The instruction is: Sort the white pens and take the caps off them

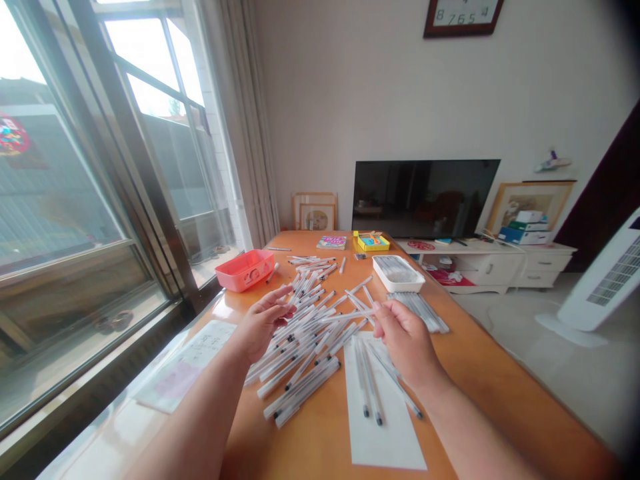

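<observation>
Right hand [405,341] pinches pen [345,316] over pen pile [295,360] — left hand [260,325] open, near its far end — wooden table [500,393].

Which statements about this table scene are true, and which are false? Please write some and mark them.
1. The right hand holds a pen. True.
2. The pink tray stands right of the white tray. False: it stands to the left, near the window.
3. A few pens lie on a white sheet. True.
4. The TV shows a bright picture. False: its screen is dark.
</observation>
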